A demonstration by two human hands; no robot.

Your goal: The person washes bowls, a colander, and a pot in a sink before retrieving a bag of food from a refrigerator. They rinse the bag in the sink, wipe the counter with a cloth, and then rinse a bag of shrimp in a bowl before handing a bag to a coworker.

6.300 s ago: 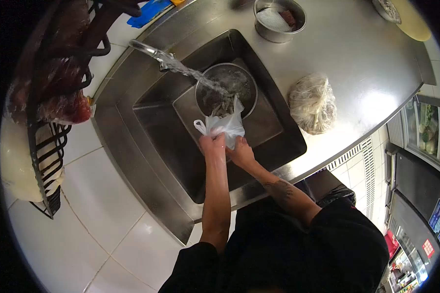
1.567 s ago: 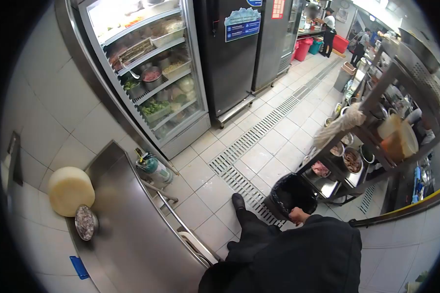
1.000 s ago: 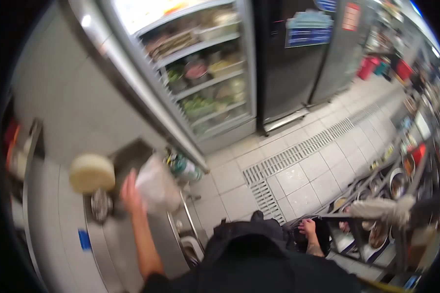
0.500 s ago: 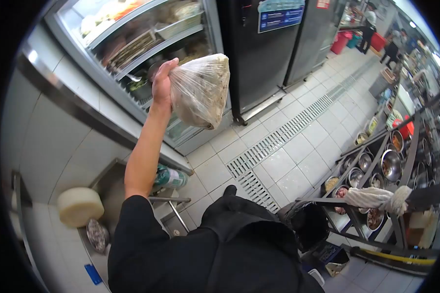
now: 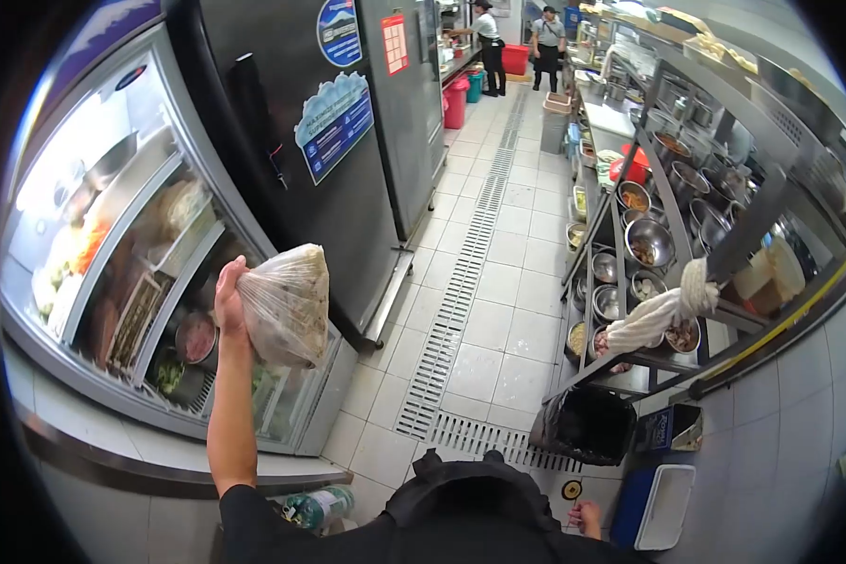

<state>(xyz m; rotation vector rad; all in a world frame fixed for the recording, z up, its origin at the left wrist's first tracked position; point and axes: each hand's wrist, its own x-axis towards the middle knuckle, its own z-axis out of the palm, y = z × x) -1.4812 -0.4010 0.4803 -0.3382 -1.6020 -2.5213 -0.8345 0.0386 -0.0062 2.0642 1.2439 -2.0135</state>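
Note:
My left hand (image 5: 231, 299) is closed around the gathered neck of a clear plastic bag (image 5: 287, 305). The bag is bulky, with pale brownish contents that I cannot make out through the creased film. I hold it out at arm's length, in front of a lit glass-door fridge (image 5: 207, 246) and a dark upright cabinet. Low by my right side, my right hand (image 5: 586, 519) hangs partly in view, its fingers loosely apart with nothing visible in them. Near it are a floor drain cap (image 5: 571, 490) and a blue and white box (image 5: 665, 508).
A rack (image 5: 667, 376) of several metal bowls lines the right, with a rope tied on its post. A black-lined bin (image 5: 587, 423) stands before it. A drain grate (image 5: 470, 254) runs along the tiled aisle. Two people stand at the far end. A green-labelled bottle (image 5: 320, 506) lies lower left.
My view has turned toward the aisle, so the fridge and bag sit further left and lower in it. My right hand has come into view. The left hand keeps its grip on the bag.

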